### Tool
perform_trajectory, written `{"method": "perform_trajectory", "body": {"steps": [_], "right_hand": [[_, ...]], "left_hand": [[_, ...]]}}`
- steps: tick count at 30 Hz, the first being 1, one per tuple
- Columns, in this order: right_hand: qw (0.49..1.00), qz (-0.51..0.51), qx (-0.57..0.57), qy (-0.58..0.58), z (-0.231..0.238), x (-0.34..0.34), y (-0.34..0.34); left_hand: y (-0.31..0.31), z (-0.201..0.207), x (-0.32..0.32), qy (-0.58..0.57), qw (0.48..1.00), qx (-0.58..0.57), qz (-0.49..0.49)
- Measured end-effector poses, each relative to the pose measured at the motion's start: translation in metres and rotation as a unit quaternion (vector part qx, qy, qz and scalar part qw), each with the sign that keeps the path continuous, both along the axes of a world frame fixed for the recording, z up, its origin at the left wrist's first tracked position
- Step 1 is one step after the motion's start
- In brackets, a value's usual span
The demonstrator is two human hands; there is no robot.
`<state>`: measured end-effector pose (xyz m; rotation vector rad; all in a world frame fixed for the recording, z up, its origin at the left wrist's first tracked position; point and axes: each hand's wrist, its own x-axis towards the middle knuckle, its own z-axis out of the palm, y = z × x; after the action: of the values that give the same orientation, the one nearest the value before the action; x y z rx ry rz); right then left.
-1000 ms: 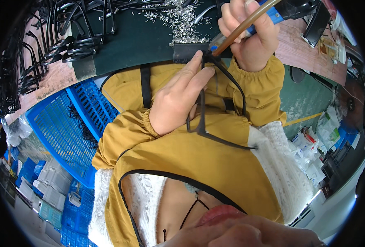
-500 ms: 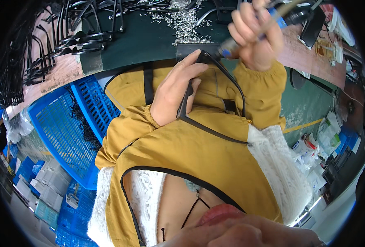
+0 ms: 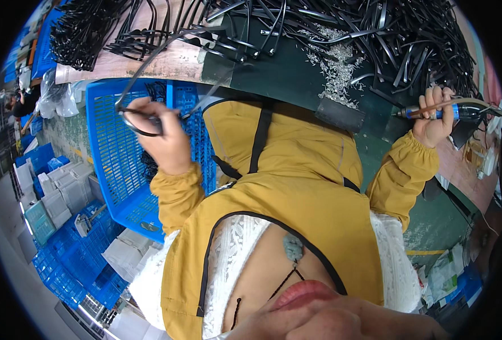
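Observation:
Over the blue basket [image 3: 104, 153] at the left, my left hand [image 3: 168, 141] is closed on a black eyeglasses frame [image 3: 119, 107]. Its temples stick up and out past my fingers; one is smeared by motion. My fingers hide part of the front. At the right table edge, my right hand [image 3: 434, 122] grips an electric screwdriver [image 3: 467, 111] with a dark body and a blue band, its tip pointing left. A heap of small silver screws [image 3: 339, 68] lies on the dark green mat [image 3: 279, 68], behind a dark block [image 3: 340, 115] at the table edge.
A large tangle of black glasses temples [image 3: 404, 42] covers the far right of the table. Several black frames [image 3: 160, 39] stand in a row at the far left, beside a dark bundle [image 3: 81, 39]. Black pieces lie in the basket. White boxes [image 3: 72, 180] and blue crates stand lower left.
My left hand has carried the eyeglasses from in front of my chest leftward over the basket. My right hand has drawn the screwdriver away to the right. The view has shifted too.

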<state>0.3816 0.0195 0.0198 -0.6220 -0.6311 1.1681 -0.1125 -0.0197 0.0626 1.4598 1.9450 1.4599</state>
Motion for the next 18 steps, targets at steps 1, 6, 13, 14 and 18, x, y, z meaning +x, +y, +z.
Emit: {"method": "perform_trajectory", "body": {"steps": [1,6,13,14,18], "right_hand": [[1.0,0.002,0.003,0.014,-0.006,0.002,0.001],[0.999,0.005,-0.01,0.039,-0.011,0.004,0.004],[0.999,-0.051,-0.002,0.017,-0.011,-0.007,-0.001],[0.998,-0.057,0.01,-0.001,-0.014,-0.006,0.0],[0.969,-0.163,-0.03,-0.184,-0.031,0.01,0.012]], "left_hand": [[0.006,0.003,-0.011,0.008,0.999,-0.017,0.04],[0.072,-0.028,0.009,-0.265,0.964,-0.003,-0.007],[0.124,-0.043,0.058,0.343,0.875,0.186,-0.285],[0.128,-0.04,0.064,0.371,0.879,0.146,-0.262],[0.151,-0.017,0.07,0.337,0.928,0.026,-0.157]]}}
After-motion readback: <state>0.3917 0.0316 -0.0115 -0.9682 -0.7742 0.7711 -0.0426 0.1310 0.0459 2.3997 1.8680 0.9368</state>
